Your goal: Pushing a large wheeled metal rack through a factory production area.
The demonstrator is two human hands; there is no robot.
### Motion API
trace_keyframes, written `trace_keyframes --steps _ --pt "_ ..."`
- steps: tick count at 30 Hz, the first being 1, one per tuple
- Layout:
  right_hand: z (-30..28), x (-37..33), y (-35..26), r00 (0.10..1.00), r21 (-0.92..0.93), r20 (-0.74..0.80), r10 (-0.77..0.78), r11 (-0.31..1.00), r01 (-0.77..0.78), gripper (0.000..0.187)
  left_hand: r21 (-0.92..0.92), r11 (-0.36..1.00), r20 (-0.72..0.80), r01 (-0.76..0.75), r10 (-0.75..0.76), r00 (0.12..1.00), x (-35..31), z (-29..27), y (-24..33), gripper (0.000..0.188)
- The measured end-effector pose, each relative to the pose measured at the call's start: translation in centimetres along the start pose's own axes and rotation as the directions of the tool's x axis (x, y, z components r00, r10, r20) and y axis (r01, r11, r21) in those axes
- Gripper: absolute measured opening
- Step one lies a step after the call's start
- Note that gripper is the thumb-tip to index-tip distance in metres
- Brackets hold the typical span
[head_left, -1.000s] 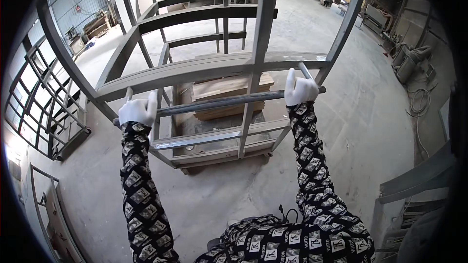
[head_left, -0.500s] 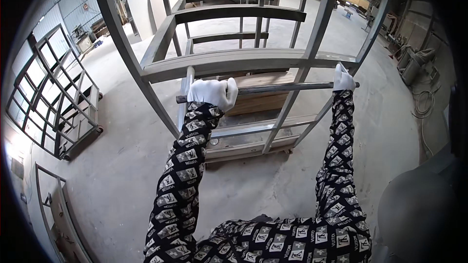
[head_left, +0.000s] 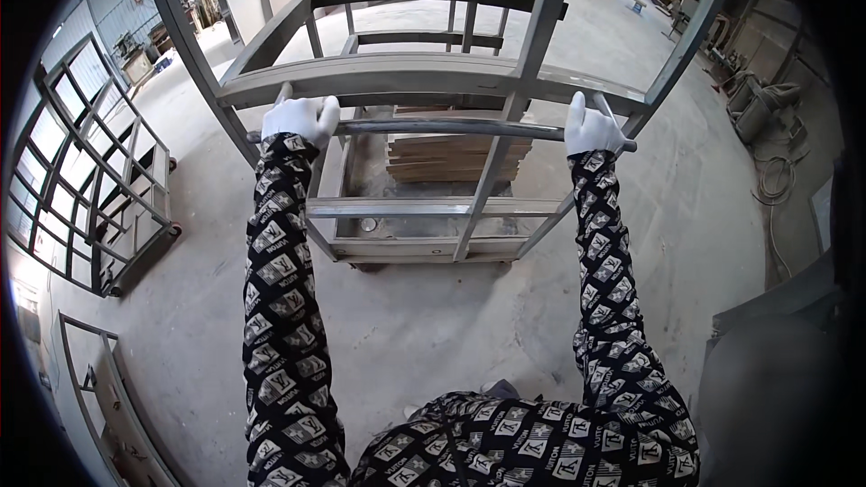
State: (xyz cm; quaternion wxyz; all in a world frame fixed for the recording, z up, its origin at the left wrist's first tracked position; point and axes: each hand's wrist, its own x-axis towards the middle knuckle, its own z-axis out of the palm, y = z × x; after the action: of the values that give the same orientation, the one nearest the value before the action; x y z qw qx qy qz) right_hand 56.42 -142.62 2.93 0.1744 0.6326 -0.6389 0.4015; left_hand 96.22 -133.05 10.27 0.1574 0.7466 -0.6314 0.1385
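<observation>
Both my hands wear white gloves and grip a dark metal push bar (head_left: 433, 127) on the near end of a tall grey metal-frame cart (head_left: 388, 78). My left hand (head_left: 301, 119) is wrapped round the bar close to its left end. Close to the right end, my right hand (head_left: 593, 129) is also closed on it. The bar runs nearly level, held off the frame by short struts. Behind it, a stack of brown boards (head_left: 442, 159) lies low inside the cart.
At left stands another wheeled dark metal rack (head_left: 95, 171), and below it a narrow metal frame (head_left: 108, 397). Bulky grey equipment (head_left: 762, 113) and a coiled hose (head_left: 771, 182) lie along the right wall. A dark, blurred bulky shape (head_left: 776, 370) is at lower right.
The cart's near end and both hands have shifted left and slightly up in view. The bar, slanted before, is now closer to level. Both hands stay closed on it.
</observation>
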Motion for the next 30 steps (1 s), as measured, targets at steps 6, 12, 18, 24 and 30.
trace_keyframes --steps 6,12,18,24,30 --pt "-2.0 0.3 -1.8 0.983 0.025 0.178 -0.032 0.999 0.028 0.053 0.129 0.968 0.096 0.217 -0.230 0.968 2.2 1.9 -0.1 0.062" --pt "-2.9 0.6 -3.7 0.980 0.111 0.163 -0.117 0.989 0.100 0.054 0.205 0.915 0.085 0.347 -0.370 0.925 4.4 1.7 -3.5 0.062" --pt "-3.4 0.4 -4.0 0.978 0.237 -0.082 -0.193 0.949 0.207 0.047 0.126 0.968 -0.103 0.215 -0.203 0.974 4.1 2.7 -6.0 0.061" --pt "-3.0 0.5 -3.2 0.972 0.228 -0.076 -0.222 0.945 0.234 0.042 0.113 0.930 0.063 0.349 -0.358 0.932 4.6 2.3 -2.7 0.056" --pt "-3.2 -0.2 -5.1 0.980 0.257 -0.085 -0.181 0.946 0.197 0.045 0.178 0.959 0.044 0.223 -0.234 0.971 3.6 1.6 -6.4 0.058"
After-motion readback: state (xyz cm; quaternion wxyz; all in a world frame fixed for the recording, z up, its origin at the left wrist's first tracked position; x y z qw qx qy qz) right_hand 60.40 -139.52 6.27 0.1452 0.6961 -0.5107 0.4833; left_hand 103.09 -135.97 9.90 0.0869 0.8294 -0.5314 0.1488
